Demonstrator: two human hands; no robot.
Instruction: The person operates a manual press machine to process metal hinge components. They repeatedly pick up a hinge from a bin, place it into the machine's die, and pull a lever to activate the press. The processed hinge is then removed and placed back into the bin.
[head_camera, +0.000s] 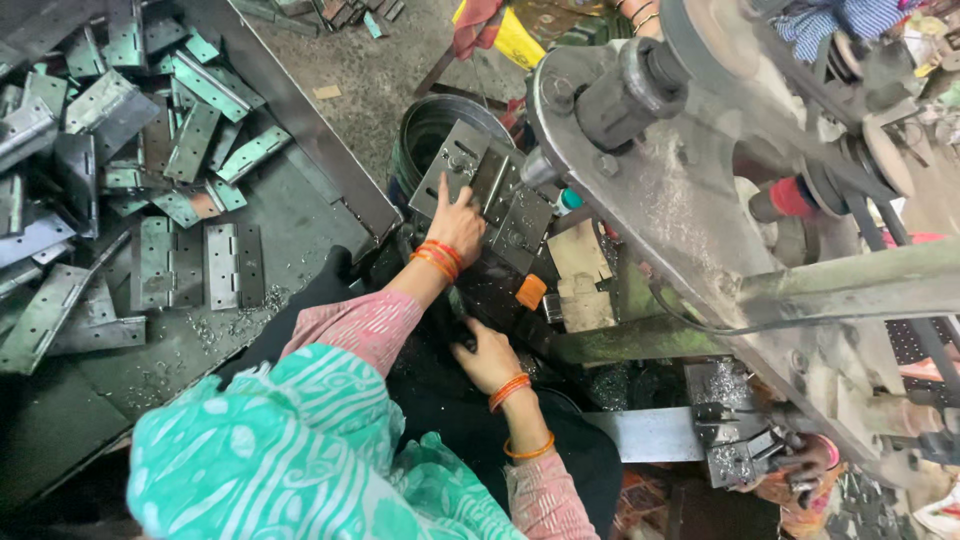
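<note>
The left hand (457, 222) presses a flat metal hinge (478, 185) onto the bed of a press machine (660, 190), fingers spread on its near edge, not clasped round it. The right hand (487, 355) rests lower, near a dark lever; I cannot tell whether it grips anything.

The fingers lie close under the tool, so a stroke while they sit there could pinch them. A hinge seated askew would likely be punched off-centre.

One hinge is under the hand. Two open hinges (190, 265) lie side by side on the left tray (300, 215), with a loose heap (120, 110) far left, too tangled to count.
</note>
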